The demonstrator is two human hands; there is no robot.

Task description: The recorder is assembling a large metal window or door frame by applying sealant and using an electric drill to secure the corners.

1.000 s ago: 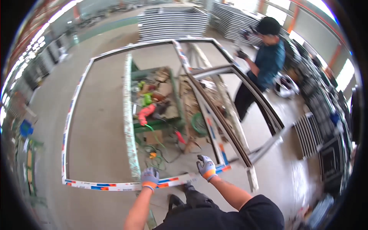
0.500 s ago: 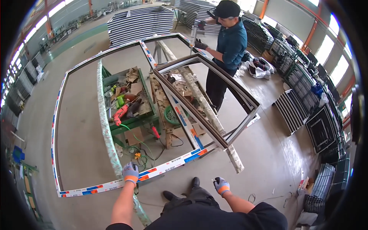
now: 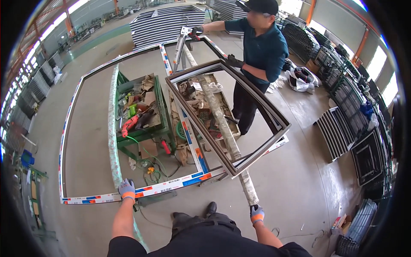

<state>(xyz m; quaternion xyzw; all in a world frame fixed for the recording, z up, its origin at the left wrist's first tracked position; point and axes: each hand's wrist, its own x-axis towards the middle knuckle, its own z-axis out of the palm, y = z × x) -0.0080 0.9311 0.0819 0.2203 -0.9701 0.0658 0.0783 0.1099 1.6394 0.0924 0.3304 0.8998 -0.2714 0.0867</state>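
The large white-edged frame (image 3: 171, 185) lies ahead of the person, its near bar under the left hand (image 3: 127, 188), where it crosses the pale green beam (image 3: 113, 137). The right hand (image 3: 257, 212) touches the near end of the wrapped beam (image 3: 249, 188), to the right, with the brown frame (image 3: 201, 125) farther off. Whether either hand's fingers grip cannot be told. The left forearm reaches almost straight forward; the right slants outward, farther from the body.
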